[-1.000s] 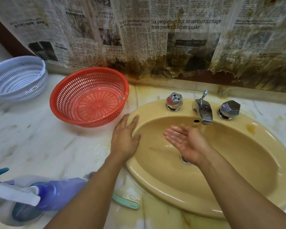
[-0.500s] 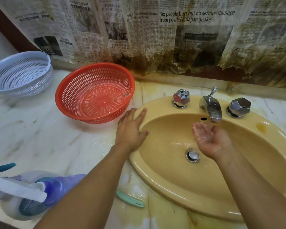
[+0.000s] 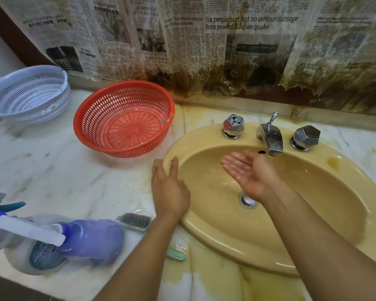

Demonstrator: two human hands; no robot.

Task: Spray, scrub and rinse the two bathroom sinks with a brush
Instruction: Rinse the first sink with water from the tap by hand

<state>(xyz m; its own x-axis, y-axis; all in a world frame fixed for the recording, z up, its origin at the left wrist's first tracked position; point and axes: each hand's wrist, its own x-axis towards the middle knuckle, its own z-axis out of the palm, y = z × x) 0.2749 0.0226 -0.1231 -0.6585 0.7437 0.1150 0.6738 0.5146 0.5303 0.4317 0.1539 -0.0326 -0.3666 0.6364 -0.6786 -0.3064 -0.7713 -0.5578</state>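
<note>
A yellow oval sink (image 3: 313,224) is set in the marble counter, with a chrome spout (image 3: 271,140) and two faceted knobs behind it. My left hand (image 3: 168,187) rests flat on the sink's left rim, fingers straight. My right hand (image 3: 248,172) is cupped palm up, wet, over the basin just left of the spout, holding nothing. The drain (image 3: 246,199) shows below my right wrist. A teal scrub brush (image 3: 137,221) lies bristles up on the counter, partly hidden under my left forearm. A purple spray bottle (image 3: 91,240) lies on its side at the lower left.
A red perforated basket (image 3: 124,118) sits on the counter left of the sink, a pale blue one (image 3: 28,93) farther left. Stained newspaper (image 3: 226,40) covers the wall behind. A round white container (image 3: 30,259) lies under the spray bottle. The counter's front edge runs along the bottom left.
My right hand has moved left from under the spout toward the basin's middle, still palm up. My left hand stays on the rim. The view has shifted, showing the brush's bristles.
</note>
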